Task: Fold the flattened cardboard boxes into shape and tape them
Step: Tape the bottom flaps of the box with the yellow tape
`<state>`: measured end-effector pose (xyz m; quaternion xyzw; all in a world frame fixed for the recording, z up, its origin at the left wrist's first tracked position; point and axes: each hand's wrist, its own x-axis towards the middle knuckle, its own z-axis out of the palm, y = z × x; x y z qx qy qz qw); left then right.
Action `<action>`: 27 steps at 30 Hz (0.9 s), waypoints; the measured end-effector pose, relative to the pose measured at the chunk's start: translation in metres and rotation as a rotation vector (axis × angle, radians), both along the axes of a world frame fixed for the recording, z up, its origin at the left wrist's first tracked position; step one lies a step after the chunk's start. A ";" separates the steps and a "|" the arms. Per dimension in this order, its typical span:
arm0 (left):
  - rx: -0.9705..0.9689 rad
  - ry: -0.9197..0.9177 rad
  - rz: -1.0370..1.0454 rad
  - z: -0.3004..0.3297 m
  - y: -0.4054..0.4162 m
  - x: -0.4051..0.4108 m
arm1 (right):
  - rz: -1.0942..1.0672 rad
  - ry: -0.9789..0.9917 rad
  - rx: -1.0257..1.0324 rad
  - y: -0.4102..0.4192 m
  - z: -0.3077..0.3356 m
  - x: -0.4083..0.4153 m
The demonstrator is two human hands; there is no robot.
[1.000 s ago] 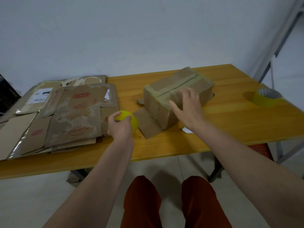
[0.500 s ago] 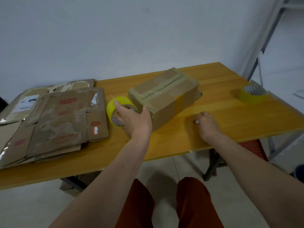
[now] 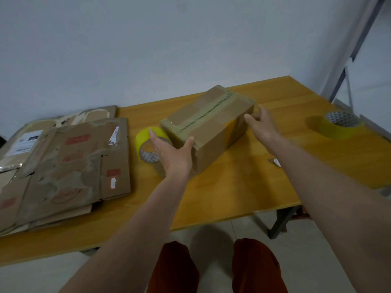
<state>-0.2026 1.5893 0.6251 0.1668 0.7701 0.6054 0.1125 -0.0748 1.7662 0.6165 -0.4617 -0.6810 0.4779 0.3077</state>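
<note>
- Left hand (image 3: pixel 172 154): fingers fairly straight, thumb hooked on the near-left top edge of the box (image 3: pixel 208 125); palm sits against its left end. Touching and bracing, not a wrap-round grasp.
- Right hand (image 3: pixel 261 125): fingers curl round the far-right corner of the box, so it's gripping that end.
- Step in hand, my read: taking the taped box up between both hands to move or turn it. Press evenly from both ends, keep it level, don't crush the corners; left hand needs a firmer purchase before lifting.
- Watch the tape roll (image 3: pixel 148 144) touching the left hand; easy to knock.
- Box: assembled, brown, worn; sits mid-table (image 3: pixel 222 197), skewed to the edge. Top seam closed with yellowish clear tape, jagged line down the middle, older tape patches across.
- Flattened boxes (image 3: pixel 69 166) stacked at left, not yet folded.
- Second tape roll (image 3: pixel 338 126) far right, well apart.
</note>
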 end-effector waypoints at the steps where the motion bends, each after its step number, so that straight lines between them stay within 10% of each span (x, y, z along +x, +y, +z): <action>1: 0.005 0.043 -0.011 0.004 0.003 -0.010 | -0.024 -0.018 0.021 0.002 -0.001 -0.004; 27: -0.006 0.424 -0.008 0.014 0.001 -0.064 | -0.134 0.034 0.251 -0.064 0.000 -0.053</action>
